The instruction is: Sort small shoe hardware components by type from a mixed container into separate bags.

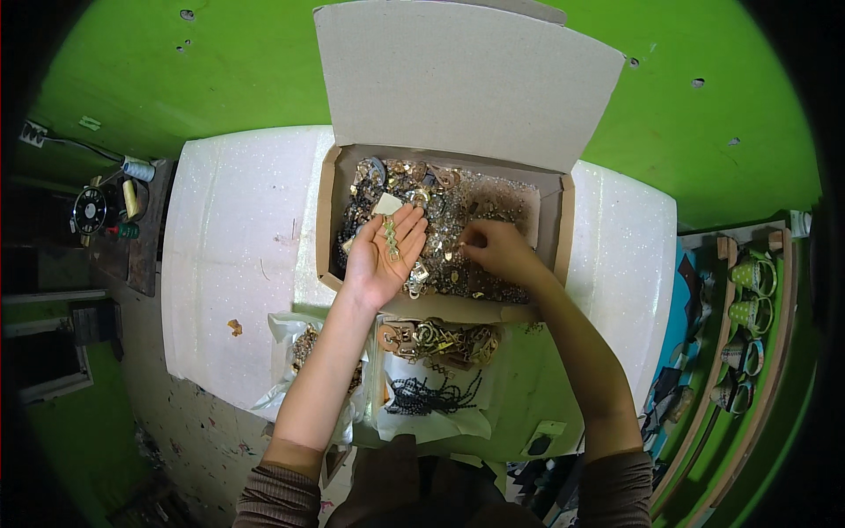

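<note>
My left hand (387, 255) is palm up over the open cardboard box (330, 202), its fingers stretched out flat. On the palm and fingers rests a small green and gold ornament (391, 238). My right hand (493, 251) is in the right half of the box, fingers curled into a pinch at the loose pieces. Whatever its fingertips hold is too small to make out. Metal and sparkling jewellery pieces (440, 202) fill the box: gold bits, buckles, clear stones and dark beads. Brown bits (497, 207) lie at its right side.
The box lid (466, 79) stands raised against the green wall. Nearer me are gold chains and buckles (436, 341), black bead strands (431, 394) on white wrapping, and a bag of beads (304, 348). A sparkly white table (238, 264) lies beneath. A shoe rack (766, 326) stands right.
</note>
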A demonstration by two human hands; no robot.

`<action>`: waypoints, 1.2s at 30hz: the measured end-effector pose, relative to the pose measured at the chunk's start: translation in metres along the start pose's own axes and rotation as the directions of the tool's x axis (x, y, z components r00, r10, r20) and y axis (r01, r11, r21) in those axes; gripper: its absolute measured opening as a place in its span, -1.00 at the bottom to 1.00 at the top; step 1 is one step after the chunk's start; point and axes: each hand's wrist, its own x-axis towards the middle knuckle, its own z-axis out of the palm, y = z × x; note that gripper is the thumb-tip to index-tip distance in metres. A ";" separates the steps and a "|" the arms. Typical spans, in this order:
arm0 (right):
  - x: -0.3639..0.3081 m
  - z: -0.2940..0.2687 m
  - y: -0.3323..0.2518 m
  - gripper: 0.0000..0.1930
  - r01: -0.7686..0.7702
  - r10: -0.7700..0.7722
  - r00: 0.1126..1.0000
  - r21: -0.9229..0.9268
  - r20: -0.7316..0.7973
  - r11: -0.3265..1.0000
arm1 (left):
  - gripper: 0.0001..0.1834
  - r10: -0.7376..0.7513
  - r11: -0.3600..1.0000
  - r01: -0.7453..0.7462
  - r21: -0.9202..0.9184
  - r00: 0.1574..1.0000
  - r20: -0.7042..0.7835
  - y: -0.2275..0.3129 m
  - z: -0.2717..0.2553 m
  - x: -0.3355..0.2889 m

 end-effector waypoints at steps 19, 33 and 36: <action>0.021 -0.030 -0.128 -0.81 0.261 -0.258 0.965 0.077 -0.045 0.962 | -0.63 -0.010 1.000 0.014 -0.028 0.991 0.136 -0.004 0.037 -0.015; 0.028 -0.024 -0.090 -0.74 0.279 -0.264 0.932 0.028 -0.247 0.960 | -0.69 0.003 0.982 -0.001 -0.188 1.000 0.012 -0.004 0.020 -0.007; 0.008 -0.013 -0.032 -0.71 0.178 -0.188 0.982 -0.357 0.008 0.917 | -0.67 0.028 0.987 -0.026 -0.160 1.000 0.006 0.000 0.020 -0.004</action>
